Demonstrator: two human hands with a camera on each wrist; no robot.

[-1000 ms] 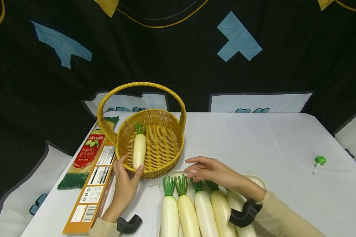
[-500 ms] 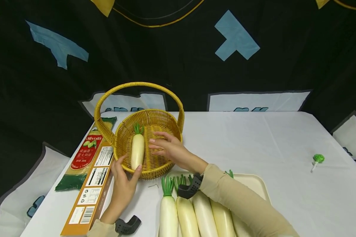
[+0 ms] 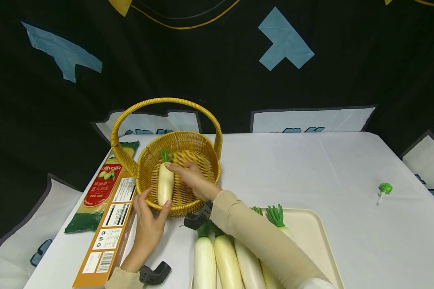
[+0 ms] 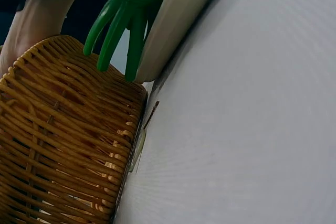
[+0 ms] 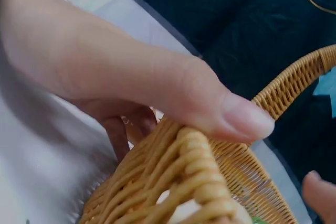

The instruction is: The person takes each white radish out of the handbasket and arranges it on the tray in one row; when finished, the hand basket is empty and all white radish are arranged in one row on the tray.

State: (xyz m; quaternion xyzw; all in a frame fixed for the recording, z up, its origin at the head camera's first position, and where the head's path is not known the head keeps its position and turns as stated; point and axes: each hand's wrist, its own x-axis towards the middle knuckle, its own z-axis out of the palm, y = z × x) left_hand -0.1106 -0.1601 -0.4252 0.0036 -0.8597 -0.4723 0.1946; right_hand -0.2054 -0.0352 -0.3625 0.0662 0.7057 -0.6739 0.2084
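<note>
A yellow wicker basket (image 3: 144,176) with a tall handle stands on the white table. One white radish (image 3: 165,186) with green stalks lies inside it. My left hand (image 3: 148,226) holds the near left rim; in the right wrist view its thumb (image 5: 231,114) lies over the rim, with fingers outside the weave. Inside the basket, my right hand (image 3: 197,182) has its thumb at the upper radish and its other fingers apart to the right, partly hidden. Several more radishes (image 3: 204,261) lie side by side on a cream tray (image 3: 312,230), partly under my right forearm.
Left of the basket lie an orange box (image 3: 108,228) and a green and red pasta bag (image 3: 99,190). A green lollipop (image 3: 385,188) lies far right. Behind the table hangs a black cloth (image 3: 202,60) with blue patches. A thin twig-like scrap (image 4: 144,135) lies by the basket's base.
My right hand has moved left from above the tray into the basket, its thumb coming to the radish there. My left hand stays at the rim. The view has shifted slightly.
</note>
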